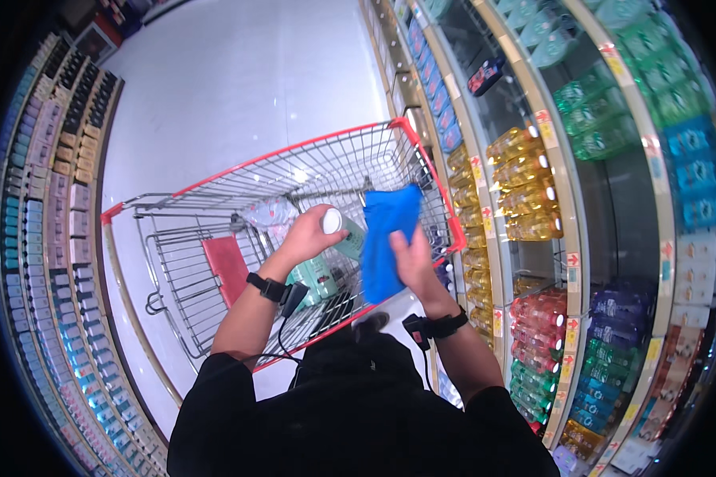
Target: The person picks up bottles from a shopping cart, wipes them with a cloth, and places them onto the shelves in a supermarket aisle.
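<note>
My left hand (305, 234) grips a pale green bottle (352, 238) near its white cap (332, 221), tilted above the shopping cart (262, 161). A folded blue cloth (385, 247) is in my right hand (413, 259), thumb on its near face and fingers behind. The cloth hangs beside the bottle and overlaps its lower end, so I cannot tell whether they touch. Down in the wire basket lie more pale green bottles (317, 279) and a clear plastic-wrapped package (271, 213), partly hidden by my left hand and forearm.
A red panel (225, 271) sits at the cart's left end. Close on the right, a shelf unit (564, 179) carries yellow bottles (525, 185), red bottles (539, 322) and green bottles (596, 113). Another stocked shelf (65, 238) runs along the left. White floor (232, 77) stretches ahead between them.
</note>
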`<state>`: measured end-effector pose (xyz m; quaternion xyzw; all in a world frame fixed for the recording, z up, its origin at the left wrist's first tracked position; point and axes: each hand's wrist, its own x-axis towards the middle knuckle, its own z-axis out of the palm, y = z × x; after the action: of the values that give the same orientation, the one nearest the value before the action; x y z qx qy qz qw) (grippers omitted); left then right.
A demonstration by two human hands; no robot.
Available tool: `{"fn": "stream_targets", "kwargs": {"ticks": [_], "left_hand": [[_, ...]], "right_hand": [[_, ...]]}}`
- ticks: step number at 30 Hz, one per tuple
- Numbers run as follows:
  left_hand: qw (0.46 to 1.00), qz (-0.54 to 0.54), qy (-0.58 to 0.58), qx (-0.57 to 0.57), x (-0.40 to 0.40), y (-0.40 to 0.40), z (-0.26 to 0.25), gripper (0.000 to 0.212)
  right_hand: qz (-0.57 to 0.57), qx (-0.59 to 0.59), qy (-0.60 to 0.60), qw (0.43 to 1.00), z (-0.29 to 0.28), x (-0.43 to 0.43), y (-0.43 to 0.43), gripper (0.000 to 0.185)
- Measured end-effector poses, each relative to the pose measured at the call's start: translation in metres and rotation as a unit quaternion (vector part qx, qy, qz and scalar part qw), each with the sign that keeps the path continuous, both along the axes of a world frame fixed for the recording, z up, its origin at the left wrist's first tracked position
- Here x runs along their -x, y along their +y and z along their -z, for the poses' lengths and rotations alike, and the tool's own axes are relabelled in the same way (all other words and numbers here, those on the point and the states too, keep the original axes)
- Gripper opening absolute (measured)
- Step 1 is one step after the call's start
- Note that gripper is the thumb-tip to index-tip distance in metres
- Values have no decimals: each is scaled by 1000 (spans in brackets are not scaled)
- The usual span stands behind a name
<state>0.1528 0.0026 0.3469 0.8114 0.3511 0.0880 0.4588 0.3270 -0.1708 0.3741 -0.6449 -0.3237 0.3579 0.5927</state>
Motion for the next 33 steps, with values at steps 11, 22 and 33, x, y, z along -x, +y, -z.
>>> {"fn": "stream_targets", "kwargs": {"ticks": [11, 22, 33], "left_hand": [[928, -27, -307, 210, -4, -116, -226, 40], [911, 198, -268, 242, -130, -247, -219, 38], [898, 243, -347, 119, -206, -355, -238, 48]], "right_hand": [[-48, -47, -515, 855, -155, -13, -164, 95], [-102, -116, 426, 891, -135, -53, -288, 50], [27, -210, 456, 864, -81, -50, -408, 61]]}}
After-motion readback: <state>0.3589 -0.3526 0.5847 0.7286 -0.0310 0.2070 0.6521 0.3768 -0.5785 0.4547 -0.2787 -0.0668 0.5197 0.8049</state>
